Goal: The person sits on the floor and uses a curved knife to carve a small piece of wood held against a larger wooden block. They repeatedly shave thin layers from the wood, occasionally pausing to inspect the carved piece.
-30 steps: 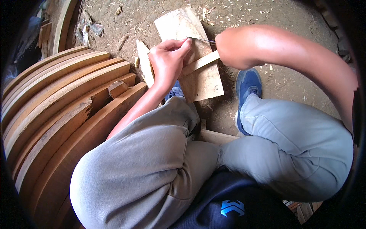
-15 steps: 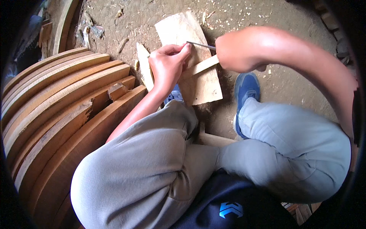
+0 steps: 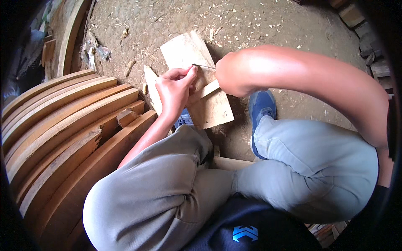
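My left hand (image 3: 173, 88) is closed in a pinch, thumb and fingertips at one end of a thin dark metal rod (image 3: 204, 66). The rod's other end runs into my right hand (image 3: 233, 76), closed in a fist, its fingers turned away from view. Just below the rod, a pale narrow wooden strip (image 3: 205, 90) stretches slantwise between both hands. How each hand bears on this strip is partly hidden. Under them a pale flat board (image 3: 215, 113) lies aslant on the ground, between my blue shoes (image 3: 262, 109).
Several curved wooden planks (image 3: 79, 121) stand stacked along the left. A pointed wood offcut (image 3: 152, 90) lies beside the board's left edge. Wood chips dot the dirt floor (image 3: 259, 25). A wooden bar (image 3: 232, 163) shows between my legs. Blocks (image 3: 351, 16) line the far right.
The whole view has shifted, so the board, shoes and planks sit lower in it. Both hands keep their places over the board, with the rod still between them.
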Action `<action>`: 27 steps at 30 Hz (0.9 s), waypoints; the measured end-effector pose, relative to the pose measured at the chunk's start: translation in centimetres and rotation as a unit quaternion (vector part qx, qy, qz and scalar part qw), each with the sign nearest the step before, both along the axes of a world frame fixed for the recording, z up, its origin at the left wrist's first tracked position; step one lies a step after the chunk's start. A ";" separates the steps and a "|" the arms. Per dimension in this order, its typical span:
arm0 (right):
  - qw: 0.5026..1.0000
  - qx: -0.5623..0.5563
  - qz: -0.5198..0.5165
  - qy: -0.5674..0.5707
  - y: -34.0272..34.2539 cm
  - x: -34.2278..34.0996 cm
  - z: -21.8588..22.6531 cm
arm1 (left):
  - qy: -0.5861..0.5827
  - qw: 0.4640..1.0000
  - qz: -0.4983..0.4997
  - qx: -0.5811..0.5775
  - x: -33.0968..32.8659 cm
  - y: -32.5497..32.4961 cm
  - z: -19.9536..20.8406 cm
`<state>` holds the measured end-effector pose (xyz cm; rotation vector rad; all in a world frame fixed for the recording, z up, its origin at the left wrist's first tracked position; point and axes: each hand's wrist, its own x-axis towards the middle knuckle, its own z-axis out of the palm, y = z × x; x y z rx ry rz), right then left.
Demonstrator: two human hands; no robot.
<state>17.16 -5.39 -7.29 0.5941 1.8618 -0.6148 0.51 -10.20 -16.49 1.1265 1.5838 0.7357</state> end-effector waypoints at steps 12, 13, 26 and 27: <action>0.994 0.032 0.099 0.028 -0.7 -1.2 2.2 | -0.001 1.000 0.005 -0.006 -0.1 -0.2 0.3; 0.998 0.020 0.064 0.005 -0.7 -1.3 2.0 | 0.002 1.000 0.003 -0.001 -0.1 -0.2 0.2; 0.997 0.046 -0.062 0.013 -1.5 -0.5 0.9 | -0.017 1.000 0.014 -0.011 0.1 -0.3 0.0; 0.997 0.046 -0.055 0.036 -1.3 -0.2 1.2 | -0.016 1.000 0.016 -0.006 0.1 -0.3 0.0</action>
